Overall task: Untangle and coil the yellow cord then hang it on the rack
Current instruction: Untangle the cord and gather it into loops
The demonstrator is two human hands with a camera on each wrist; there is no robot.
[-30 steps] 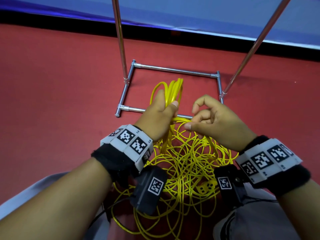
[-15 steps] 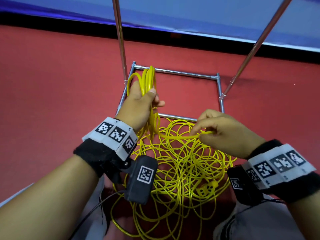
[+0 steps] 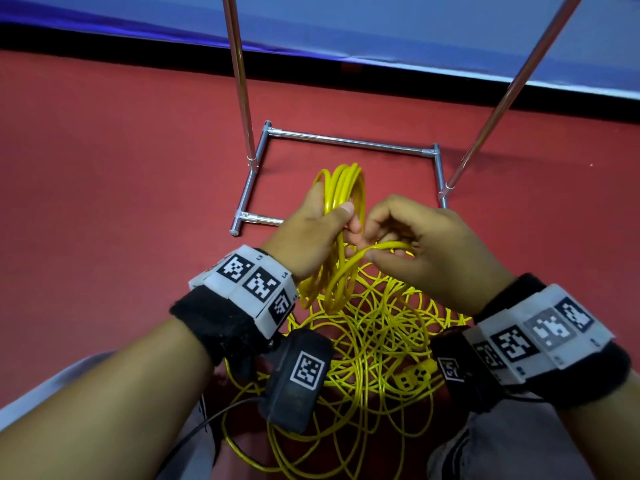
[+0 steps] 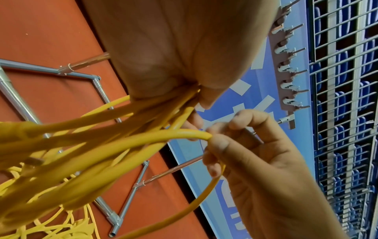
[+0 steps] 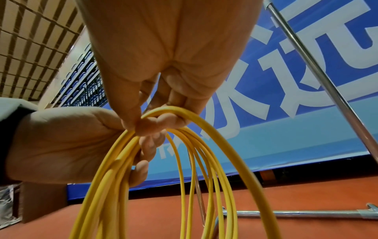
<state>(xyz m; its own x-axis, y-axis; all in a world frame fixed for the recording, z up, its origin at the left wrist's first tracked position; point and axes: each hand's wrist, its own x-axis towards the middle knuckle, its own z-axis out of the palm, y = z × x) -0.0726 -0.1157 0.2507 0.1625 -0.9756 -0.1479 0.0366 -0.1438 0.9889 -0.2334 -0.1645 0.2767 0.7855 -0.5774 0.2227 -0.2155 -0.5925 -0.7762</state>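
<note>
Head camera is looking down from above at both wrists and the red floor. Left wrist camera is peering along the palm, very close. Right wrist camera is aiming upward, equally close. All three are sharing the yellow cord.

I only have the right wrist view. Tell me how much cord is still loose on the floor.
Observer: Plenty. In the head view a tangled pile of cord lies on the floor between the forearms.
Operator: Find the plug.
Observer: A yellow plug lies in the pile by the right wrist.
Operator: Say what my right hand is feeding.
Observer: The right hand pinches one strand arching toward the coil that the left hand grips.
Operator: Check the rack for hooks.
Observer: The left wrist view shows a row of hooks on a bar behind the hands.
</note>
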